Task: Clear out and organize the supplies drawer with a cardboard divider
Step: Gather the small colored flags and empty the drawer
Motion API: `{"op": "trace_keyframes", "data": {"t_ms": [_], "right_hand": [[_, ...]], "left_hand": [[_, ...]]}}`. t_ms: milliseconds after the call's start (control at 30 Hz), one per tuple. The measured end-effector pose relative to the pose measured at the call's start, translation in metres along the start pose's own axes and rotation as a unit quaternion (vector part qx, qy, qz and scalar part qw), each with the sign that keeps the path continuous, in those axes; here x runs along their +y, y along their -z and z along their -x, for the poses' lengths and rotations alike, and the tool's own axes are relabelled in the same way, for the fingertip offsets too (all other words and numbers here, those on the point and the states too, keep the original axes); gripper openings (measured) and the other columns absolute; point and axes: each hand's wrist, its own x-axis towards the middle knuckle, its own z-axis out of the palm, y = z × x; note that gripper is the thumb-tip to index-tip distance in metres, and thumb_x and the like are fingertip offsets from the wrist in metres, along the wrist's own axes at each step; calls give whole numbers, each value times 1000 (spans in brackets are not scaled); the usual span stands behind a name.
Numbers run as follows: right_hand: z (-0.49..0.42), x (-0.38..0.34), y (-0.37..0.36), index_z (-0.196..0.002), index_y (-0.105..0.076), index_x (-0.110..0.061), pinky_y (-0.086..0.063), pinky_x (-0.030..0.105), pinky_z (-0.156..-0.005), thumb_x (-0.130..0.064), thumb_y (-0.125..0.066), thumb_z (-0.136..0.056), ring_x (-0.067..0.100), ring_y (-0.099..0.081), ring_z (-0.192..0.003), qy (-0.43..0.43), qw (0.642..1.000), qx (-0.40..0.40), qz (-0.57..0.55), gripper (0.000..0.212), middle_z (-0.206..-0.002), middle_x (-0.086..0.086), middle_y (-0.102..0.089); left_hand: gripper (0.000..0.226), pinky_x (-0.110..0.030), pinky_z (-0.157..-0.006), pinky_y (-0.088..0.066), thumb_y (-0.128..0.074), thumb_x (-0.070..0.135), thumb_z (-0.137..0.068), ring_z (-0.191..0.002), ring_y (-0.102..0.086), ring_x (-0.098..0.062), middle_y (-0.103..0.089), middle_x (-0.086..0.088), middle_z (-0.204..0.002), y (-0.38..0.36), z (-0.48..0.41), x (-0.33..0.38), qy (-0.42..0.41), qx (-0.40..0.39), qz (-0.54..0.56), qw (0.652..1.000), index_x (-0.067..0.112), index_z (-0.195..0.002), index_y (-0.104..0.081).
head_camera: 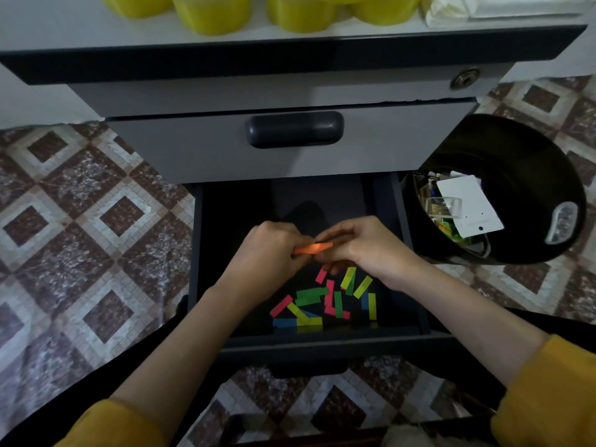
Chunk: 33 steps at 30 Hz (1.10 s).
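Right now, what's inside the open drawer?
Loose coloured strips lie near the front of the drawer. The left hand and right hand pinch an orange strip above them. Anything under the hands is hidden.

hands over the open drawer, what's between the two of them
In the head view, an orange strip spans the gap between the left hand and the right hand; both pinch it.

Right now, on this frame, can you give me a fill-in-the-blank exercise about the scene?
1. The left hand and the right hand together pinch one ____ paper strip.
2. The black bin stands on the ____ side of the open drawer, where loose coloured strips lie.
3. The tape rolls on the desktop are ____.
Missing words: orange; right; yellow.
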Motion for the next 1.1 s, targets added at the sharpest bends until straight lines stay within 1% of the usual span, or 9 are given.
{"op": "trace_keyframes", "data": {"t_ms": [133,267,400,533,633,800,900,967,1100], "right_hand": [[0,3,-5,-95,-73,-14,-51,11,-60,-10,-71,-80,8,-64,-68,104,968,69,217,16,-75,-11,-64],[1,4,-8,-99,-73,-12,-53,19,-67,-11,-68,-84,18,-66,-75,143,959,70,235,16,-79,-6,-67],[-1,4,-4,-113,-66,-11,-45,7,-66,-18,-74,-79,5,-59,-77,133,950,89,268,36,-87,-10,-60],[-1,6,-4,-91,-67,-11,-49,17,-61,-15,-65,-85,4,-54,-62,105,920,116,359,7,-71,-9,-55],[0,7,-8,-86,-64,-13,-47,20,-60,-11,-58,-88,9,-55,-63,107,901,105,408,6,-75,-2,-59],[-3,7,-8,-87,-66,-10,-52,26,-59,-11,-57,-89,13,-59,-61,110,915,108,372,9,-75,3,-63],[-2,6,-8,-83,-67,-13,-47,20,-52,-9,-58,-89,12,-58,-57,101,943,93,302,12,-72,3,-64],[-2,6,-8,-80,-66,-17,-52,21,-57,-5,-56,-89,13,-62,-61,82,963,78,246,18,-75,2,-67],[-2,5,-10,-91,-70,-12,-50,14,-57,-5,-54,-91,5,-60,-58,63,981,58,175,17,-86,0,-70]], "left_hand": [[14,-40,-62,-57,-75,10,-76,-67,-65,-18,-69,-8,-79,0,-1,-1,12,8,1,1000,9,-90,-75],[11,-40,-61,-56,-75,12,-77,-66,-64,-19,-69,-8,-77,-2,0,1,17,8,-14,1000,9,-87,-75],[11,-41,-62,-55,-71,17,-80,-66,-62,-20,-67,-7,-76,2,0,1,40,30,-21,999,10,-88,-75],[12,-40,-65,-53,-70,20,-81,-68,-62,-21,-67,-6,-77,3,-1,-2,69,42,-30,996,12,-88,-76],[13,-40,-65,-53,-68,22,-82,-69,-61,-21,-67,-6,-79,3,0,0,74,35,-34,996,12,-87,-76],[11,-40,-56,-55,-72,18,-76,-64,-63,-22,-67,-7,-74,4,0,0,45,54,-40,997,12,-83,-75],[11,-38,-53,-55,-76,17,-73,-61,-63,-21,-68,-6,-73,4,0,2,37,58,-44,997,13,-84,-76],[11,-36,-52,-54,-77,16,-72,-60,-64,-20,-68,-5,-72,5,1,4,43,61,-43,996,13,-83,-76],[7,-39,-56,-56,-74,17,-75,-63,-65,-19,-70,-4,-75,5,0,5,56,52,-34,996,14,-82,-76]]}}
